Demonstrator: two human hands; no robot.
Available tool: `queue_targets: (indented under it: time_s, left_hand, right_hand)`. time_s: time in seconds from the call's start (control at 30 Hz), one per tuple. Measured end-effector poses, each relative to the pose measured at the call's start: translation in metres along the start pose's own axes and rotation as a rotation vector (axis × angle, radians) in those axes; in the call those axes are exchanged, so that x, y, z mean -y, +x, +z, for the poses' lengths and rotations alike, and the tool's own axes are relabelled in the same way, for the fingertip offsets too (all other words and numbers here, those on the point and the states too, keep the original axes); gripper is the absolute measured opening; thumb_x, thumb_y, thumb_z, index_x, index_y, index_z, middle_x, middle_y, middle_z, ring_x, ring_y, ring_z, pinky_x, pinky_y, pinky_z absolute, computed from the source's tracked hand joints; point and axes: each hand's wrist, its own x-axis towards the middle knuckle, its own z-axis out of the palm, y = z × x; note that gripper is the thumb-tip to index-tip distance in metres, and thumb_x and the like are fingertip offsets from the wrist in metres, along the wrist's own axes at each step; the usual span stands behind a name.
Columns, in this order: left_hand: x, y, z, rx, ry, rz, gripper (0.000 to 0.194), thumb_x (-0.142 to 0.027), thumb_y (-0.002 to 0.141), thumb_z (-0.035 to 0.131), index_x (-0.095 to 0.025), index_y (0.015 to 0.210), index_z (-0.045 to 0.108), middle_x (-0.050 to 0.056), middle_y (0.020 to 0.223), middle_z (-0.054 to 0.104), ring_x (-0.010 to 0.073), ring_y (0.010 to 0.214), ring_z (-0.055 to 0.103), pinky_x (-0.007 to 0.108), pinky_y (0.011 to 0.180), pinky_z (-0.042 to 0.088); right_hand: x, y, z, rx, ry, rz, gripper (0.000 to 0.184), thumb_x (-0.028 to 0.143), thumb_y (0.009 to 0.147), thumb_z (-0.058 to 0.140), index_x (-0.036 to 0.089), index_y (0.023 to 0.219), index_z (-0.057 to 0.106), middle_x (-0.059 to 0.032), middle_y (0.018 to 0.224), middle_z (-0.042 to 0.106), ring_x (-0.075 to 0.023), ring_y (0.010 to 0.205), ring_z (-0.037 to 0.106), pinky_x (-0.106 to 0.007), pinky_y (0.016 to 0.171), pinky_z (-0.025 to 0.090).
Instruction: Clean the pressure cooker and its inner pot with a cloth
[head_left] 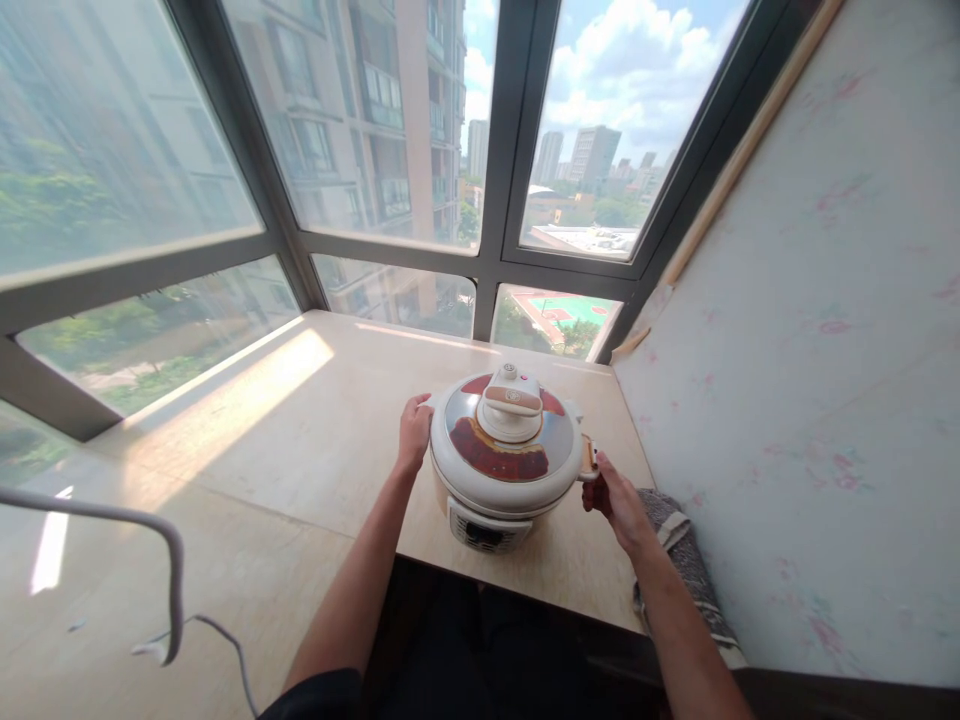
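Observation:
A white electric pressure cooker [495, 490] stands upright near the front edge of the ledge. Its lid [499, 450] is on, shiny with brown-red patterned parts and a raised handle [514, 398] on top. At the cooker's left side, my left hand [415, 430] is closed on the side grip, its fingertips partly hidden. My right hand [616, 495] is closed around the right side handle [589, 460], thumb on top and fingers curled below. A control panel [489, 532] on the cooker's front faces me.
The pale ledge [292, 450] runs up to large grey-framed windows [491, 250]. A floral-papered wall [795, 380] rises at right, with a folded dark cloth [675, 530] at its foot. A grey curved tube [176, 570] and a thin cable [232, 645] are at lower left.

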Motion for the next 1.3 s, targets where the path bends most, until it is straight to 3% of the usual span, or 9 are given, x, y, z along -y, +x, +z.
queue_targets:
  time_s: [0.1, 0.3, 0.4, 0.57, 0.73, 1.13, 1.3]
  left_hand:
    - [0.004, -0.001, 0.0, 0.028, -0.054, 0.022, 0.039, -0.032, 0.068, 0.057, -0.017, 0.102, 0.067, 0.001, 0.072, 0.063, 0.0157, 0.06, 0.053, 0.027, 0.055, 0.041]
    - [0.01, -0.001, -0.007, 0.116, -0.149, -0.005, 0.058, -0.037, 0.065, 0.064, -0.013, 0.118, 0.068, -0.003, 0.064, 0.059, 0.0098, 0.047, 0.042, 0.022, 0.046, 0.031]
    - [0.013, 0.0, -0.01, 0.137, -0.206, 0.01, 0.062, -0.037, 0.064, 0.069, -0.012, 0.121, 0.068, -0.002, 0.069, 0.064, 0.0096, 0.051, 0.048, 0.021, 0.048, 0.035]
    - [0.018, -0.001, -0.013, 0.176, -0.297, 0.019, 0.058, -0.038, 0.066, 0.076, -0.014, 0.118, 0.071, 0.002, 0.082, 0.072, 0.0129, 0.064, 0.061, 0.024, 0.059, 0.046]
    - [0.02, -0.005, -0.013, 0.159, -0.292, 0.045, 0.049, -0.041, 0.068, 0.076, -0.013, 0.109, 0.074, 0.001, 0.077, 0.07, 0.0102, 0.058, 0.056, 0.022, 0.055, 0.043]
    - [0.019, -0.006, -0.011, 0.129, -0.32, 0.041, 0.052, -0.042, 0.063, 0.078, -0.014, 0.106, 0.074, 0.0, 0.071, 0.068, 0.0103, 0.055, 0.053, 0.023, 0.055, 0.042]
    - [0.02, -0.005, -0.011, 0.11, -0.284, 0.085, 0.05, -0.043, 0.065, 0.076, -0.014, 0.106, 0.075, 0.005, 0.084, 0.074, 0.0166, 0.07, 0.063, 0.028, 0.065, 0.049]
  right_hand:
    - [-0.003, 0.001, 0.003, 0.004, 0.007, -0.014, 0.069, 0.086, 0.061, 0.075, 0.018, 0.066, 0.06, -0.0009, 0.05, 0.06, -0.0127, 0.043, 0.052, -0.025, 0.043, 0.041]
    - [-0.009, 0.005, 0.007, -0.004, 0.022, -0.098, 0.062, 0.079, 0.072, 0.071, 0.019, 0.064, 0.058, -0.0011, 0.05, 0.059, -0.013, 0.044, 0.051, -0.025, 0.043, 0.039]
    - [-0.013, 0.008, 0.01, -0.01, 0.069, -0.152, 0.055, 0.073, 0.076, 0.07, 0.021, 0.065, 0.057, 0.0011, 0.05, 0.056, -0.0125, 0.045, 0.049, -0.025, 0.043, 0.04]
    - [-0.018, 0.013, 0.018, -0.046, 0.108, -0.146, 0.053, 0.072, 0.076, 0.066, 0.022, 0.066, 0.054, 0.0026, 0.051, 0.054, -0.0124, 0.044, 0.049, -0.025, 0.042, 0.041]
    - [-0.022, 0.015, 0.021, -0.046, 0.162, -0.166, 0.052, 0.072, 0.075, 0.066, 0.022, 0.067, 0.054, 0.0039, 0.051, 0.053, -0.0112, 0.043, 0.047, -0.023, 0.041, 0.04]
    - [-0.023, 0.013, 0.021, -0.055, 0.163, -0.128, 0.053, 0.074, 0.072, 0.065, 0.022, 0.066, 0.054, 0.0026, 0.05, 0.054, -0.0124, 0.044, 0.047, -0.024, 0.042, 0.04]
    - [-0.017, 0.009, 0.023, -0.035, 0.123, -0.112, 0.052, 0.074, 0.075, 0.06, 0.023, 0.066, 0.053, 0.0022, 0.049, 0.054, -0.0123, 0.043, 0.046, -0.025, 0.042, 0.038]
